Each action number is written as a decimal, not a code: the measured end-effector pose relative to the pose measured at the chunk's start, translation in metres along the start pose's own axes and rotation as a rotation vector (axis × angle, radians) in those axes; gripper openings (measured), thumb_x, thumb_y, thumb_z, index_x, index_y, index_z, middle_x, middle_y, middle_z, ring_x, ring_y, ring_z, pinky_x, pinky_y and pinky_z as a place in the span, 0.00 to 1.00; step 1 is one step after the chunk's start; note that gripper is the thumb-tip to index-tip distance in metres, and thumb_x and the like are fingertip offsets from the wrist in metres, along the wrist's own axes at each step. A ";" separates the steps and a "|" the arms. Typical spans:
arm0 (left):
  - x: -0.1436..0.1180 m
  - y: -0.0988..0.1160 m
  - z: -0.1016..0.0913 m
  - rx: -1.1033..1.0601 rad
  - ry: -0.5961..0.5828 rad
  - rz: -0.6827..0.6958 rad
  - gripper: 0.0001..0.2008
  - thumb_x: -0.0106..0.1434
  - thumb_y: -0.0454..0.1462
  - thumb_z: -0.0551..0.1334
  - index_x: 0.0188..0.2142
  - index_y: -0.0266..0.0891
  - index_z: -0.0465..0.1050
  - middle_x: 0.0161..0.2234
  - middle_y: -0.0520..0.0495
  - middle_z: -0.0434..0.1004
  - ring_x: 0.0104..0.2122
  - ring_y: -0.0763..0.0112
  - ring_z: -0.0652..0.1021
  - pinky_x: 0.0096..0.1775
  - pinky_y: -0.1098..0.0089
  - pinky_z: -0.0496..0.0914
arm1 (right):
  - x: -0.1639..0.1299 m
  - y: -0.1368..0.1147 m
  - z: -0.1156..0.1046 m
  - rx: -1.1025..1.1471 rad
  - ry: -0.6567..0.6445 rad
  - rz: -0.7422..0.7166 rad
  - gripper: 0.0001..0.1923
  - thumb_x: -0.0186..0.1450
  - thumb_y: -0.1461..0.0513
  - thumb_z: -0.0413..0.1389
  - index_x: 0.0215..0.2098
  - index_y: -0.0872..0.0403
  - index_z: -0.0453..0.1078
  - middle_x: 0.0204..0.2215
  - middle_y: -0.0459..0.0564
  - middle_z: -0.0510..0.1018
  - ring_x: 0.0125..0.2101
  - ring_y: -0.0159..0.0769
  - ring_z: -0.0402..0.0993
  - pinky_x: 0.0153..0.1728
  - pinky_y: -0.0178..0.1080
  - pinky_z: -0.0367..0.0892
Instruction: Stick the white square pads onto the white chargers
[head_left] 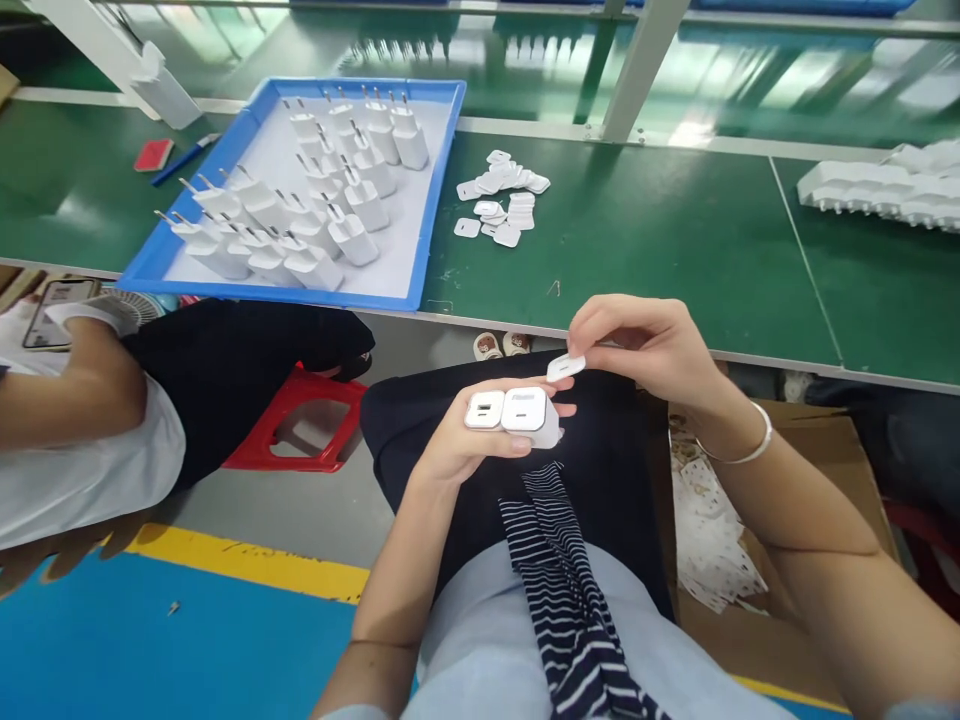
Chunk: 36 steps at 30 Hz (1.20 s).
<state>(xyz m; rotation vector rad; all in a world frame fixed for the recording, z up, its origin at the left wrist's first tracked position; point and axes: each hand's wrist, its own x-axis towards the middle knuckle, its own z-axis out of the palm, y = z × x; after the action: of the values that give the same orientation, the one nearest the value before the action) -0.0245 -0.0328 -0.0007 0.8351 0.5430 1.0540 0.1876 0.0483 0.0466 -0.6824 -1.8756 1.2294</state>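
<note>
Chargers, two white, side by side in left hand, port faces turned up toward camera, held over lap below edge of green bench. Left fingers curled and pressed around both bodies, thumb on top; grip likely keeps end faces level and exposed. Small white cap pinched between thumb and forefinger of right hand, hovering just above right-hand charger, not touching. Loose pile of caps on bench, well apart. Blue tray of more chargers, prongs up, at far left. Cardboard box by right knee. Co-worker's arm at left.
</note>
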 end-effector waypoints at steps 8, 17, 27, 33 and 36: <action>-0.002 0.001 0.001 -0.020 0.004 -0.081 0.27 0.45 0.36 0.78 0.48 0.41 0.82 0.47 0.35 0.84 0.46 0.43 0.84 0.46 0.49 0.81 | -0.007 0.013 -0.003 -0.061 0.028 -0.154 0.06 0.63 0.63 0.66 0.27 0.48 0.79 0.29 0.45 0.81 0.29 0.33 0.76 0.30 0.39 0.72; -0.002 0.004 0.010 0.207 0.108 -0.100 0.27 0.46 0.36 0.79 0.48 0.41 0.83 0.52 0.37 0.82 0.49 0.50 0.84 0.50 0.58 0.79 | -0.017 0.011 -0.012 -0.189 -0.054 -0.163 0.05 0.66 0.64 0.62 0.35 0.47 0.79 0.35 0.47 0.83 0.34 0.36 0.80 0.36 0.41 0.77; 0.001 0.002 0.017 0.377 0.149 0.016 0.25 0.48 0.34 0.78 0.47 0.43 0.83 0.51 0.42 0.83 0.50 0.56 0.83 0.51 0.63 0.78 | -0.035 0.007 -0.004 -0.617 -0.022 -0.209 0.16 0.68 0.60 0.62 0.54 0.46 0.75 0.47 0.54 0.83 0.45 0.47 0.80 0.46 0.51 0.77; 0.002 0.003 0.022 0.539 0.134 0.104 0.24 0.51 0.33 0.76 0.49 0.42 0.82 0.58 0.40 0.78 0.59 0.52 0.77 0.62 0.56 0.71 | -0.031 -0.009 -0.010 -0.590 0.084 -0.165 0.15 0.66 0.58 0.63 0.52 0.42 0.77 0.34 0.50 0.79 0.32 0.41 0.74 0.34 0.46 0.74; 0.005 0.000 0.027 0.620 0.161 0.167 0.22 0.53 0.33 0.75 0.48 0.43 0.82 0.59 0.42 0.77 0.57 0.53 0.78 0.61 0.56 0.71 | -0.030 -0.028 -0.005 -0.494 0.069 -0.118 0.15 0.64 0.55 0.66 0.49 0.42 0.79 0.32 0.50 0.76 0.29 0.39 0.70 0.29 0.43 0.70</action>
<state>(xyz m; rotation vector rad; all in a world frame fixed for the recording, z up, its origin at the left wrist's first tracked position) -0.0022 -0.0370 0.0155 1.3617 0.9765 1.1256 0.2079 0.0168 0.0640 -0.8436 -2.1460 0.6573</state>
